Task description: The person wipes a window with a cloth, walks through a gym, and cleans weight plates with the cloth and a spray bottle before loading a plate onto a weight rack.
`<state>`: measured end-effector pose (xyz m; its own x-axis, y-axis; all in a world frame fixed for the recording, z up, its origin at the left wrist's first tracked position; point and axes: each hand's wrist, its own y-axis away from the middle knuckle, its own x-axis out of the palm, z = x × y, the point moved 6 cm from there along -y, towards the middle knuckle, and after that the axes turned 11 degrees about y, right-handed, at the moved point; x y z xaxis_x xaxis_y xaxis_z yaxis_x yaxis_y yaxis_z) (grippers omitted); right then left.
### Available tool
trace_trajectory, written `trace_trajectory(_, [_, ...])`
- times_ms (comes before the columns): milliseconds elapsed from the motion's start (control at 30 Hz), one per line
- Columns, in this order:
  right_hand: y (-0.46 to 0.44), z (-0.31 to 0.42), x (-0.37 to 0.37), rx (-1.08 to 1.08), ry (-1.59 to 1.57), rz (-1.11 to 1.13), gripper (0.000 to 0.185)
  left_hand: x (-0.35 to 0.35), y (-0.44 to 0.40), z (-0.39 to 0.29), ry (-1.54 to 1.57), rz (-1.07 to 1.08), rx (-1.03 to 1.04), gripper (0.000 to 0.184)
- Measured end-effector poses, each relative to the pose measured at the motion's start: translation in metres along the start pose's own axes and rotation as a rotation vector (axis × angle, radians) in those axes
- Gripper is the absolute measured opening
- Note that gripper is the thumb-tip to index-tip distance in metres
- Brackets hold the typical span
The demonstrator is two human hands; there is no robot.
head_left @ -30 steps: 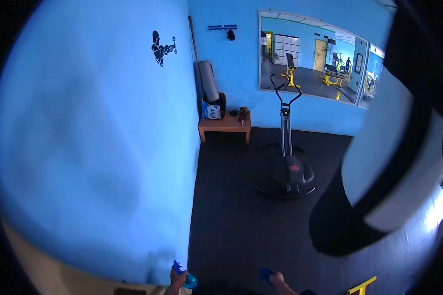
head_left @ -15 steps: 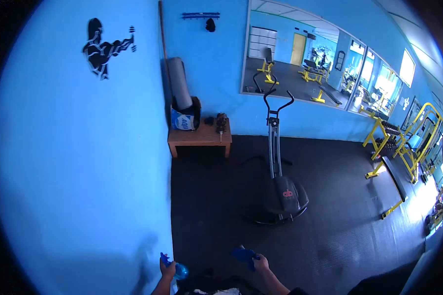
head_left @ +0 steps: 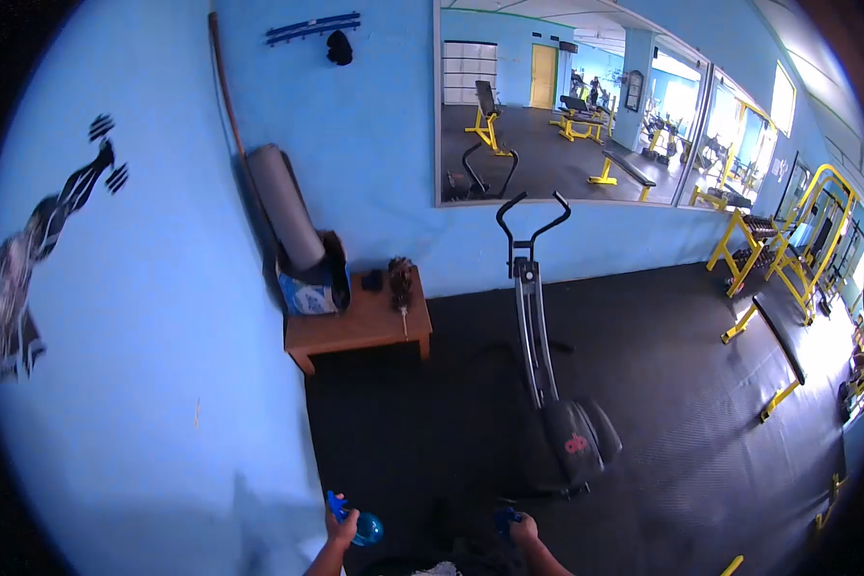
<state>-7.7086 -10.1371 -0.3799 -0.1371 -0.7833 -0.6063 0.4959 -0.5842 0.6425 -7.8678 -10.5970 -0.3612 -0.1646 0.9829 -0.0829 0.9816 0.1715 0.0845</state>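
At the bottom of the head view, my left hand (head_left: 341, 528) is wrapped round a blue spray bottle (head_left: 368, 529) with a see-through round body. The bottle's blue spray head pokes out above my fingers. My right hand (head_left: 522, 528) is closed on a dark blue cloth (head_left: 505, 519), most of it bunched and hard to see against the dark floor. Ahead of both hands stands a black and grey elliptical-type exercise machine (head_left: 538, 355), its base nearest my right hand.
A wooden table (head_left: 355, 331) against the wall bears a feather duster (head_left: 401, 283) and a bin with a rolled grey mat (head_left: 286, 206). A large mirror (head_left: 547, 115) hangs behind the machine. To the right are a yellow-legged bench (head_left: 780, 338) and a dumbbell rack (head_left: 744, 250).
My view has moved forward, so the table and machine look nearer. The cloth in my right hand hung out to the left before and now shows smaller. Both hands keep their hold.
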Motion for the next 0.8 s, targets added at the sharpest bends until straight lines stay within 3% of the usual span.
trace_trajectory(100, [-0.074, 0.096, 0.011, -0.107, 0.103, 0.049, 0.033, 0.027, -0.069, -0.019, 0.023, 0.028, -0.044, 0.055])
trace_trajectory(167, [-0.114, 0.162, 0.012, -0.401, 0.263, -0.028, 0.034, 0.038, -0.106, -0.04, 0.046, -0.014, -0.074, 0.054])
trace_trajectory(267, [-0.133, 0.268, -0.001, -0.348, 0.253, 0.039, 0.036, 0.054, -0.159, -0.053, 0.085, -0.043, -0.073, 0.053])
trace_trajectory(333, [-0.167, 0.32, 0.019, -0.432, 0.285, 0.078, 0.039, 0.062, -0.199, -0.051, 0.084, -0.028, -0.053, 0.053])
trace_trajectory(500, [-0.209, 0.432, 0.057, -0.4, 0.238, 0.118, 0.038, 0.086, -0.312, -0.054, 0.19, -0.068, -0.239, 0.057])
trace_trajectory(633, [-0.229, 0.516, 0.112, -0.439, 0.28, 0.122, 0.038, 0.12, -0.422, -0.081, 0.148, -0.1, -0.127, 0.054])
trace_trajectory(733, [-0.233, 0.578, 0.16, -0.364, 0.22, 0.23, 0.039, 0.161, -0.504, -0.082, 0.359, -0.055, -0.184, 0.056])
trace_trajectory(800, [-0.226, 0.617, 0.184, -0.335, -0.1, 0.398, 0.038, 0.199, -0.548, -0.132, 0.336, 0.023, -0.246, 0.057])
